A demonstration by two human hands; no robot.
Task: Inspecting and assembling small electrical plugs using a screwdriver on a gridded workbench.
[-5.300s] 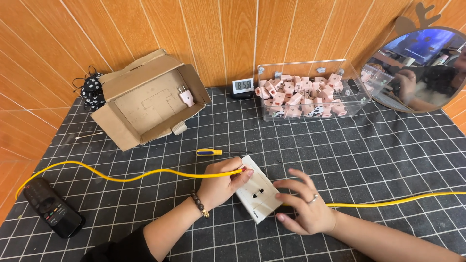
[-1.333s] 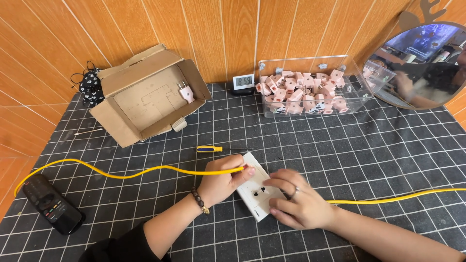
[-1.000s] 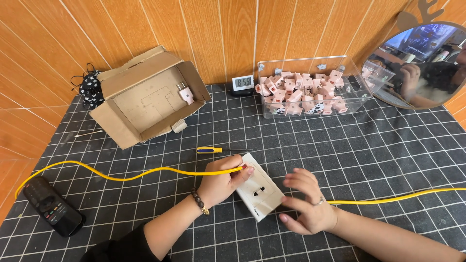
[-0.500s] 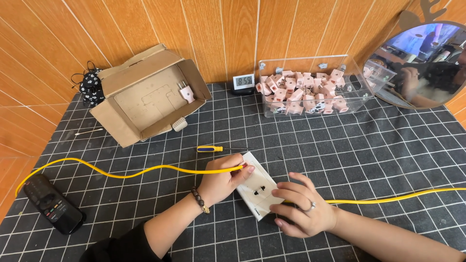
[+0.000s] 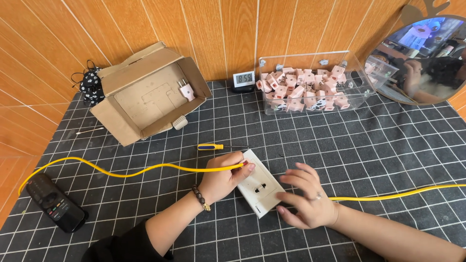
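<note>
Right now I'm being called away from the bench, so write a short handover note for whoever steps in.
Left hand pinches the yellow cable at the upper corner of the white socket plate.
Right hand rests open on the plate's lower right edge, holding nothing.
Screwdriver lies untouched just above the plate on the mat.
Done: cable brought to the plate.
Left: whether its end is fixed is hidden by the hands.

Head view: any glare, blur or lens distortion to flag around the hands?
Head view: even, soft light with faint shadows under the left hand and right hand; both sharp, as is the white socket plate. Wide-angle bending shows in the wall planks and mat grid near the edges. The round mirror carries a bright reflection.
</note>
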